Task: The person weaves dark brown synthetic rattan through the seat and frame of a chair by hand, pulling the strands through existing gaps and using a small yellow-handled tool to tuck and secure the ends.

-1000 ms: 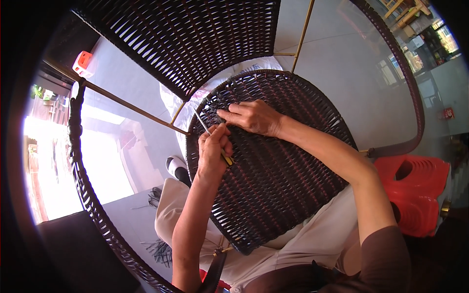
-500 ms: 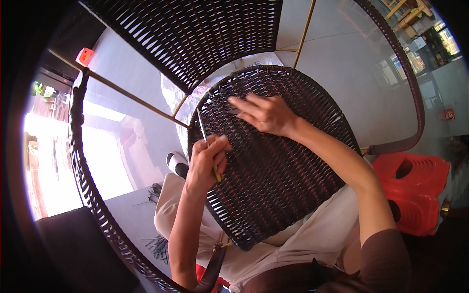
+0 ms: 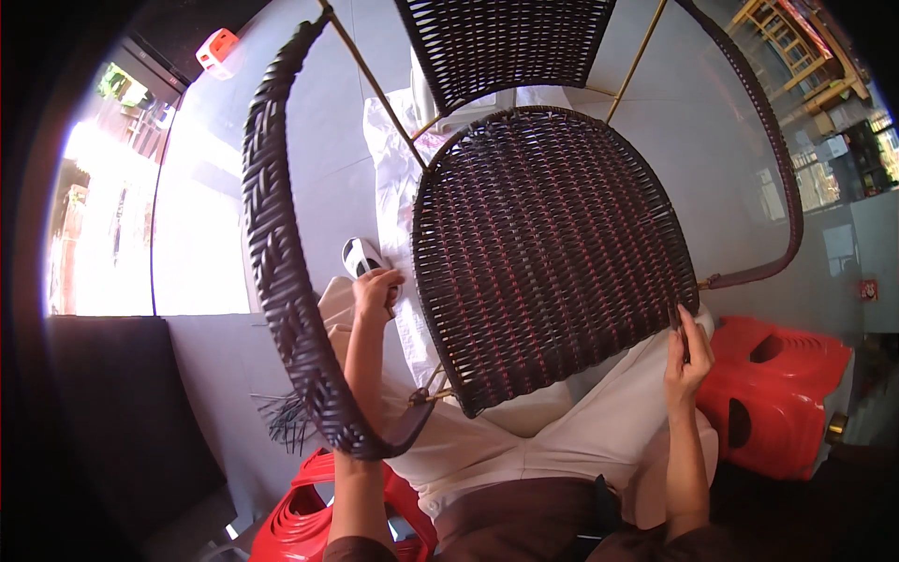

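Brown woven chair (image 3: pixel 552 253) above the pale trousers (image 3: pixel 506 459): heavy?

Light, springy, I'd guess; lift by the left armrest (image 3: pixel 272 187). Left hand (image 3: pixel 376 292) is curled beside it, maybe empty, can't tell. Right hand (image 3: pixel 689 361) pinches something dark (image 3: pixel 674 318) by the seat's (image 3: pixel 562 281) corner.

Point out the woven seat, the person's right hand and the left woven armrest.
Woven seat (image 3: pixel 552 258): head view, on the middle of its surface.
Right hand (image 3: pixel 689 361): head view, on the middle of the hand.
Left woven armrest (image 3: pixel 274 244): head view, partway along its braided band.
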`<state>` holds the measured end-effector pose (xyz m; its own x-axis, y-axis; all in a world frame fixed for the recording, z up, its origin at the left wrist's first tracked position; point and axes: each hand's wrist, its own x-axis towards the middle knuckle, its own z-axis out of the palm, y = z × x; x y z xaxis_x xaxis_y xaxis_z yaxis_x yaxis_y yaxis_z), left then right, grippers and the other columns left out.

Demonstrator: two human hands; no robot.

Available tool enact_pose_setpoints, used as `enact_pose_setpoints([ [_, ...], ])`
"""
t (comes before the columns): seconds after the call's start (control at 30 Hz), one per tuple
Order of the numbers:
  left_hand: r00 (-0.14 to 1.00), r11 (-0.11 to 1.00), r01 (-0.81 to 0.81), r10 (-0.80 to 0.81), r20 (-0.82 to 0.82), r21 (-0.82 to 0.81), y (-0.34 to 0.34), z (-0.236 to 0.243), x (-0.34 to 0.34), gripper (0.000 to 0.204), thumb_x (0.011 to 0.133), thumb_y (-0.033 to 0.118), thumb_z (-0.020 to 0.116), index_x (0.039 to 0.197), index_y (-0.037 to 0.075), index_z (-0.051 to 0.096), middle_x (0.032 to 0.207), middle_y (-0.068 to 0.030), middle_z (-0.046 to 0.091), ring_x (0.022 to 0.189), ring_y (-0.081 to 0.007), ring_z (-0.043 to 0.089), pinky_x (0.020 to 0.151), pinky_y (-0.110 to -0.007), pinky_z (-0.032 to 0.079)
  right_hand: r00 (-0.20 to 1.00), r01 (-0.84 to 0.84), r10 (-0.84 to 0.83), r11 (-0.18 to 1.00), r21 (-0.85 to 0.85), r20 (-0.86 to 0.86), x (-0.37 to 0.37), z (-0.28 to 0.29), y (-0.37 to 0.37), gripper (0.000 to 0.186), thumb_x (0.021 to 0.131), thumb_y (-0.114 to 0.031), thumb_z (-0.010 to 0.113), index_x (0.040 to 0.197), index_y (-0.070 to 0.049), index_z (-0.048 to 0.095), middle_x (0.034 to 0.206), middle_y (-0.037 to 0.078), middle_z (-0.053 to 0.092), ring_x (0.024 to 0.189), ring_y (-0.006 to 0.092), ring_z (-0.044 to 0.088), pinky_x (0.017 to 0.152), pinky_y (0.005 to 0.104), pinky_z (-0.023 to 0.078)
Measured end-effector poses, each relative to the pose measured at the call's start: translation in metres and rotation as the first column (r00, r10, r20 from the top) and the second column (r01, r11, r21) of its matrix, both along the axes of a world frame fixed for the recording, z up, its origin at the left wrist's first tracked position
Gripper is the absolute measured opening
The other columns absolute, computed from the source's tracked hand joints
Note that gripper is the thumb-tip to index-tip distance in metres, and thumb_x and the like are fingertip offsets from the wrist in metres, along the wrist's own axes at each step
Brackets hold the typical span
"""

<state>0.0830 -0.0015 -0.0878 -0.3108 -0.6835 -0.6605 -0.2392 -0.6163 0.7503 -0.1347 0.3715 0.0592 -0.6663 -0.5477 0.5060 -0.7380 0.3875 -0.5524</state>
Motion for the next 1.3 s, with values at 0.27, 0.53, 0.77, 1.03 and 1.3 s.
enact_pose_setpoints([
  [0.27,0.996,0.995,0.078,-0.081,-0.047,-0.063,-0.018,0.017,0.025,0.07,0.074,-0.001,0.063,0.135,0.013,0.032,0.065,-0.0074,0.056,0.039,-0.0106,0.042,0.032,-0.023,0.028,0.994,0.08,-0.08,0.997,0.002,0.072,0.032,0.003,0.032,0.033,0.085,-0.001,0.052,0.118,0.002,0.054,0.079,0.01,0.054,0.068,0.0189,0.051,0.059,0.0294,0.042],
  [0.53,0.976,-0.04,0.18,0.132,0.174,-0.983,0.044,0.149,0.072,0.022,0.086,0.007,0.042,0.098,-0.001,0.058,0.106,-0.0176,0.056,0.091,-0.0247,0.056,0.08,-0.03,0.045,0.672,0.689,-0.702,0.709,0.147,0.235,0.046,-0.039,0.185,0.028,0.091,-0.015,0.049,0.114,0.0,0.049,0.093,0.015,0.06,0.083,0.0255,0.057,0.076,0.0346,0.045],
  [0.77,0.996,-0.089,-0.015,0.084,-0.022,-0.996,0.091,0.215,0.031,0.021,0.087,0.012,0.04,0.094,0.001,0.056,0.098,-0.0144,0.053,0.083,-0.021,0.052,0.075,-0.028,0.045,0.158,0.883,-0.983,0.184,0.431,0.096,0.156,-0.085,0.305,0.026,0.088,-0.018,0.051,0.109,-0.004,0.05,0.094,0.017,0.056,0.085,0.0332,0.056,0.078,0.0391,0.044],
  [1.03,0.938,0.085,-0.245,-0.231,-0.258,-0.966,0.135,0.258,-0.002,0.021,0.089,0.017,0.038,0.09,0.003,0.054,0.088,-0.0107,0.05,0.074,-0.0167,0.048,0.071,-0.027,0.044,0.29,0.78,-0.933,0.102,0.617,-0.212,0.176,-0.106,0.296,0.034,0.082,-0.014,0.055,0.114,-0.004,0.05,0.099,0.017,0.05,0.087,0.0361,0.052,0.08,0.0413,0.043],
  [1.3,0.598,0.774,0.358,-0.62,-0.508,-0.523,0.244,0.211,-0.085,0.03,0.094,0.027,0.036,0.093,0.004,0.055,0.09,-0.0101,0.054,0.079,-0.0156,0.051,0.076,-0.029,0.044,0.663,0.289,-0.223,0.957,0.031,0.715,0.084,0.017,0.12,0.03,0.087,-0.002,0.053,0.117,-0.002,0.053,0.102,0.007,0.058,0.09,0.0166,0.057,0.078,0.0276,0.047],
])
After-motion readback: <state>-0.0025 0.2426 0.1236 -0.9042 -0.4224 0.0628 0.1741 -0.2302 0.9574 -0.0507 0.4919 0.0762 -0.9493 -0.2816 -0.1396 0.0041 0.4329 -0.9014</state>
